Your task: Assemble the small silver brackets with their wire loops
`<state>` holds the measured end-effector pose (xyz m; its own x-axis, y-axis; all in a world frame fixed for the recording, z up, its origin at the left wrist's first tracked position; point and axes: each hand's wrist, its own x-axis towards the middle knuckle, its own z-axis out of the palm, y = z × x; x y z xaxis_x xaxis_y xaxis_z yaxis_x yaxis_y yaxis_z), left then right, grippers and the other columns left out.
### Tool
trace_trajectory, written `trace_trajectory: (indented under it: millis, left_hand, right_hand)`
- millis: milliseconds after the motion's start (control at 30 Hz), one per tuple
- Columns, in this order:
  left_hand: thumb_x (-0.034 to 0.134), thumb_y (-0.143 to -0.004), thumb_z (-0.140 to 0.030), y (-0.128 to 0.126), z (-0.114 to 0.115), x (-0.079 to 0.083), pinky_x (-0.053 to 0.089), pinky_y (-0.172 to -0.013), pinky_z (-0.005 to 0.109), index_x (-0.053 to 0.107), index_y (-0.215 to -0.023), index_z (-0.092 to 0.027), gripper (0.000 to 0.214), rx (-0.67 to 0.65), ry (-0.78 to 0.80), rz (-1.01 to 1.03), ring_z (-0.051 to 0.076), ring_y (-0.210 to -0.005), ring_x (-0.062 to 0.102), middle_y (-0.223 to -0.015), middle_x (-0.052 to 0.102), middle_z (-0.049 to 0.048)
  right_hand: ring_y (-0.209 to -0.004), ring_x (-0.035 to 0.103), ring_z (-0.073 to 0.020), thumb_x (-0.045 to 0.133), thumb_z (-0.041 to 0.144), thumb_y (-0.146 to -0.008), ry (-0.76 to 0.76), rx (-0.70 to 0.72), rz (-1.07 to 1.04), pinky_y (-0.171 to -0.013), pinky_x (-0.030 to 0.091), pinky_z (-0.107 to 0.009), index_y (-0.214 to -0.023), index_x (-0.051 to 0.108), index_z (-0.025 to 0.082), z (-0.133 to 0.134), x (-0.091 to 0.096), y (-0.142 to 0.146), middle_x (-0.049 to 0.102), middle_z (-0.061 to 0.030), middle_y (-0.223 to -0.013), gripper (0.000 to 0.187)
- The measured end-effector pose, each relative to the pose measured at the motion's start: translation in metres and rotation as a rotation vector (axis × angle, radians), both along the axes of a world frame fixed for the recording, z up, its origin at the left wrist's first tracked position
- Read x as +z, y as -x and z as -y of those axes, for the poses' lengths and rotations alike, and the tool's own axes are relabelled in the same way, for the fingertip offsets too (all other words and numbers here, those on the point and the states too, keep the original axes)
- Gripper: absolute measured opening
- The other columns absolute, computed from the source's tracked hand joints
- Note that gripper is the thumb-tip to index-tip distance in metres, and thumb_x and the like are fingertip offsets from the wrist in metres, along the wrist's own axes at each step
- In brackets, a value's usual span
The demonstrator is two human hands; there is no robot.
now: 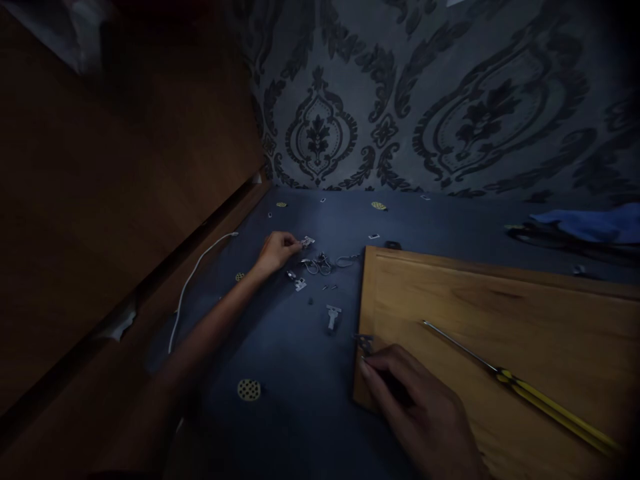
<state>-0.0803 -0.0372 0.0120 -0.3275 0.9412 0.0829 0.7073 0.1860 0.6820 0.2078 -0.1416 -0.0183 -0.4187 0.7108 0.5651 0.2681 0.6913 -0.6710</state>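
Two pinches in the head view: left hand (276, 252) clamped on a pale fitting (308, 241), right hand (423, 403) on a dark fitting (365, 343) by the wooden panel (505, 300)'s near corner. Slack fingertips could easily lose either among those loose metal bits (320, 265), imo.

Looks like a room in a home, judging by the damask-patterned wall (320, 133) and the large brown wooden furniture (150, 147) at left. Takes on a workshop air from the screwdriver (525, 390), wooden panel (500, 307) and loose metal fittings (332, 317).
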Motion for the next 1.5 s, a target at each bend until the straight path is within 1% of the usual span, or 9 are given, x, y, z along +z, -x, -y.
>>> trace_trajectory:
  millis: [233,467,567,667,767,967,1133,1300,1500]
  left_hand:
    - [0.072,-0.082,-0.028,-0.005,0.024,0.009,0.043,-0.065,0.022,0.071,-0.074,-0.014,0.016,-0.105,-0.128,0.233,0.011,-0.065,0.057,-0.069,0.067,-0.0007]
    - [0.078,-0.079,-0.026,-0.020,0.055,0.020,0.045,-0.075,0.024,0.071,-0.074,-0.016,0.013,-0.154,-0.256,0.288,0.013,-0.077,0.061,-0.079,0.070,0.0012]
    - [0.079,-0.080,-0.029,-0.031,0.071,0.025,0.043,-0.071,0.024,0.071,-0.073,-0.017,0.016,-0.190,-0.250,0.317,0.013,-0.074,0.059,-0.077,0.068,0.0003]
    - [0.080,-0.081,-0.034,-0.043,0.084,0.029,0.041,-0.067,0.024,0.069,-0.072,-0.017,0.022,-0.233,-0.184,0.394,0.012,-0.072,0.058,-0.075,0.067,0.0004]
    - [0.079,-0.080,-0.033,-0.053,0.094,0.034,0.039,-0.065,0.024,0.068,-0.072,-0.016,0.021,-0.247,-0.133,0.457,0.012,-0.071,0.056,-0.074,0.066,0.0004]
    - [0.078,-0.076,-0.037,-0.060,0.104,0.040,0.040,-0.067,0.025,0.066,-0.071,-0.016,0.025,-0.282,-0.117,0.551,0.011,-0.070,0.053,-0.072,0.062,-0.0008]
    - [0.080,-0.076,-0.037,-0.063,0.108,0.043,0.039,-0.065,0.024,0.066,-0.071,-0.016,0.025,-0.269,-0.108,0.565,0.010,-0.068,0.052,-0.071,0.061,-0.0014]
    - [0.083,-0.076,-0.037,-0.064,0.109,0.045,0.039,-0.065,0.024,0.065,-0.070,-0.017,0.028,-0.282,-0.129,0.575,0.010,-0.068,0.051,-0.070,0.061,-0.0019]
    - [0.080,-0.078,-0.035,-0.057,0.109,0.035,0.040,-0.065,0.024,0.066,-0.072,-0.017,0.024,-0.255,-0.047,0.530,0.011,-0.068,0.053,-0.073,0.064,-0.0009]
  right_hand:
    - [-0.057,0.069,-0.0117,0.057,0.023,-0.103,-0.034,0.027,0.011,-0.052,0.053,-0.018,-0.082,0.065,0.024,0.000,-0.002,-0.001,0.069,0.0013,-0.070,0.023]
    - [-0.056,0.069,-0.0122,0.060,0.023,-0.100,0.001,0.017,-0.017,-0.050,0.052,-0.018,-0.079,0.066,0.025,0.001,0.000,0.001,0.069,0.0021,-0.069,0.022]
    - [-0.054,0.068,-0.0125,0.061,0.025,-0.099,0.049,0.009,-0.040,-0.048,0.051,-0.018,-0.076,0.067,0.025,0.001,0.002,0.001,0.069,0.0019,-0.067,0.024]
    - [-0.053,0.067,-0.0141,0.061,0.031,-0.098,0.129,-0.004,-0.035,-0.047,0.051,-0.020,-0.071,0.068,0.025,0.000,0.004,0.002,0.068,0.0004,-0.065,0.028]
    - [-0.054,0.067,-0.0158,0.061,0.039,-0.098,0.215,-0.018,-0.028,-0.050,0.053,-0.022,-0.068,0.069,0.024,0.000,0.006,0.002,0.068,-0.0017,-0.064,0.033]
    - [-0.055,0.064,-0.0150,0.064,0.038,-0.096,0.282,-0.008,-0.038,-0.052,0.052,-0.022,-0.069,0.070,0.024,0.000,0.006,0.000,0.067,-0.0010,-0.065,0.030]
    - [-0.055,0.063,-0.0160,0.064,0.048,-0.096,0.329,-0.008,-0.029,-0.051,0.050,-0.024,-0.069,0.069,0.024,-0.001,0.005,-0.002,0.067,-0.0018,-0.066,0.037]
    - [-0.051,0.057,-0.0148,0.064,0.050,-0.096,0.356,-0.015,-0.023,-0.048,0.047,-0.025,-0.069,0.068,0.024,-0.001,0.003,-0.004,0.064,-0.0008,-0.063,0.038]
    - [-0.051,0.055,-0.0143,0.065,0.050,-0.096,0.377,-0.005,-0.052,-0.046,0.044,-0.025,-0.069,0.068,0.023,-0.001,0.000,-0.003,0.062,-0.0003,-0.062,0.038]
